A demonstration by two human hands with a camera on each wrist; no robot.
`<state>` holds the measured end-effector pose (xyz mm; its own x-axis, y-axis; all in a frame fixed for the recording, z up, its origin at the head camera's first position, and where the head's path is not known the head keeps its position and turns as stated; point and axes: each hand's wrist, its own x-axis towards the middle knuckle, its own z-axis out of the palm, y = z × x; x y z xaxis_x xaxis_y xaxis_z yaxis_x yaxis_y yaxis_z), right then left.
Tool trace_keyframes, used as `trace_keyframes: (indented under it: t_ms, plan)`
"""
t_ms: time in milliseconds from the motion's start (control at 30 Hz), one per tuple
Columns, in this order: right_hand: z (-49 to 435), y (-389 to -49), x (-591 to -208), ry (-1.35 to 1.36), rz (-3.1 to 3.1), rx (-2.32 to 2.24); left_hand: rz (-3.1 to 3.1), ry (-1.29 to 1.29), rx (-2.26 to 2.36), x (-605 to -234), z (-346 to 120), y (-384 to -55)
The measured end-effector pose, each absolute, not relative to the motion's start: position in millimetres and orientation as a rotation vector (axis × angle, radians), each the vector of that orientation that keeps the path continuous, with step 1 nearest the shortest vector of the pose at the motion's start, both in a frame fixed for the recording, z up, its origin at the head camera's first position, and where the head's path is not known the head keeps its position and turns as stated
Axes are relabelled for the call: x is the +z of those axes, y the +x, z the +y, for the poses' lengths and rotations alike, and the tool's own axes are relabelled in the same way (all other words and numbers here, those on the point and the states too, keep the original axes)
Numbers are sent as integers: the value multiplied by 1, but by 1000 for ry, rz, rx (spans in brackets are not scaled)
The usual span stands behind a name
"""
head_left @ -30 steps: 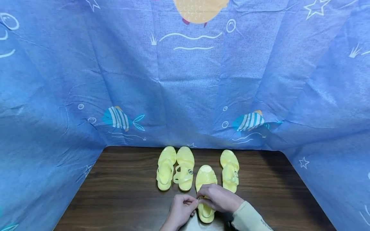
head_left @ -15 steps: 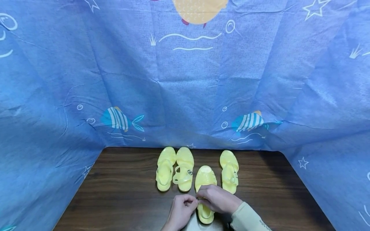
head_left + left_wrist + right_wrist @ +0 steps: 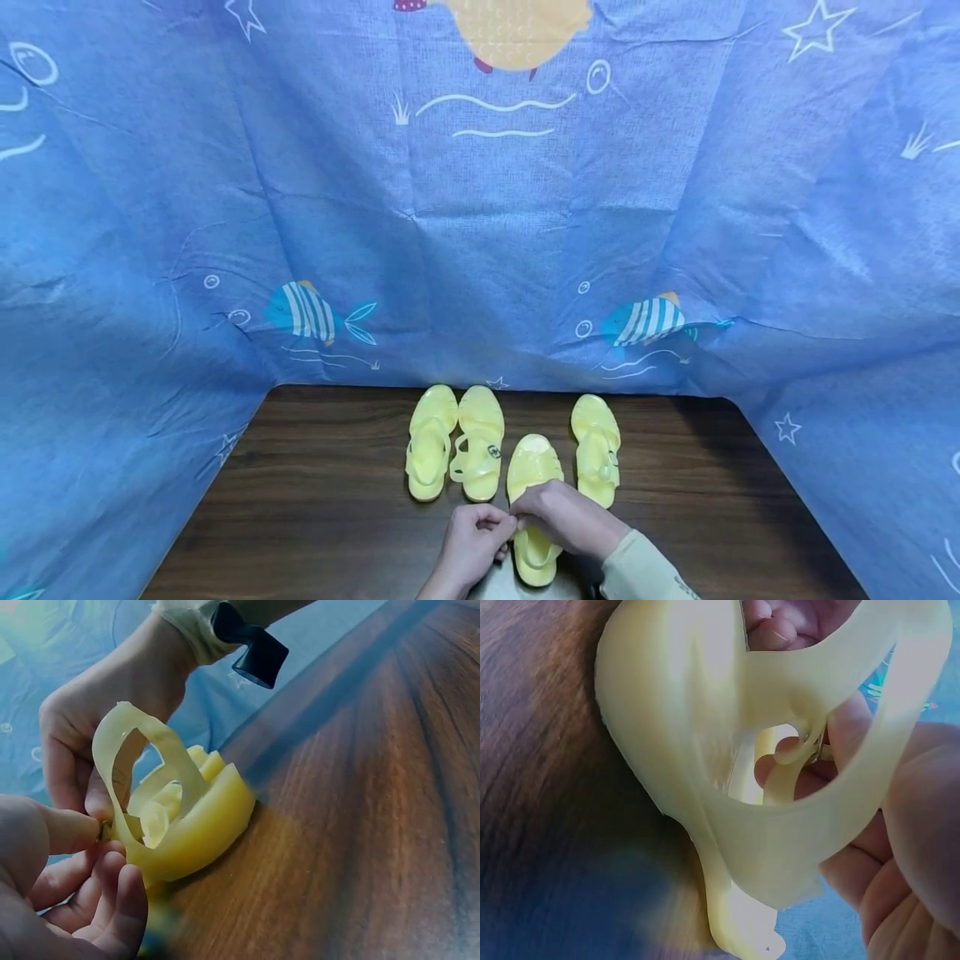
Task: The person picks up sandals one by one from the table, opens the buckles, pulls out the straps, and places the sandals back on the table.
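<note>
A pale yellow jelly sandal (image 3: 532, 467) stands on the table in the head view, toe pointing away from me. My left hand (image 3: 467, 546) is at its left side, thumb and forefinger pinching the end of its ankle strap, as the left wrist view shows. From above, my right hand (image 3: 572, 518) reaches across the sandal and holds the strap by a small metal buckle (image 3: 815, 747). The fingertips of both hands meet there and partly hide the buckle. In the left wrist view the heel loop (image 3: 112, 754) rises upright between the hands.
Two matching yellow sandals, one (image 3: 429, 454) beside the other (image 3: 480, 446), stand at the back left. Another sandal (image 3: 594, 421) stands to the right, close to my right hand. Blue fish-patterned cloth (image 3: 487, 233) rises around the dark wooden table (image 3: 315, 500).
Both hands stay at the sandal's strap, with only slight finger movement. The whole head view has shifted down a little; the sandals keep their places.
</note>
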<state>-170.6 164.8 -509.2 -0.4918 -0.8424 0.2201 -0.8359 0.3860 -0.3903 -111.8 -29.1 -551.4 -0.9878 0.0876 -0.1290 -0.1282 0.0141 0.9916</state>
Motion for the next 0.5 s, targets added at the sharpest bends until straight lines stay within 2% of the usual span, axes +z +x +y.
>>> trace_keyframes:
  t_ms: [500]
  plan:
    - [164,-169,-512,-1624,2786,-728,2108,-64,2104,-549,-28,-110]
